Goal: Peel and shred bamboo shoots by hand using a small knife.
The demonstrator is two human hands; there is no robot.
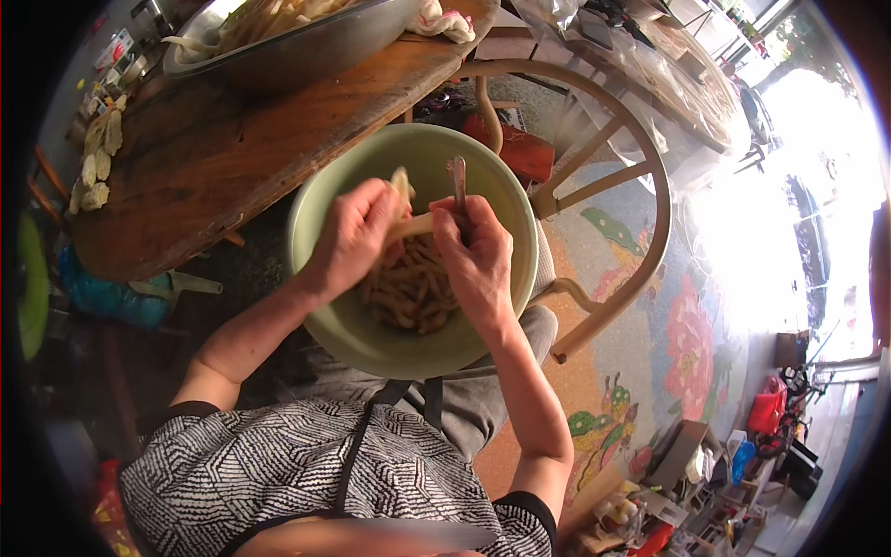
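Note:
A pale green basin [411, 362] rests at my lap, with many light brown strips [411, 292], perhaps a cut vegetable, piled in its bottom. Over it my left hand [362, 230] grips one end of a long pale strip [415, 226], and a pale flap sticks up beside its fingers. My right hand [473, 257] pinches the strip's other end between thumb and fingers. The same hand holds a knife or similar tool with a metal part [459, 177] pointing up; its lower part is hidden by the fingers.
A wooden table [230, 160] beyond the basin bears a metal bowl [334, 49] of pale strips, a crumpled cloth [445, 22] and pale pieces [103, 163] at its left end. A curved wooden chair [658, 181] stands right of the basin. Boxes and clutter [682, 480] lie lower right.

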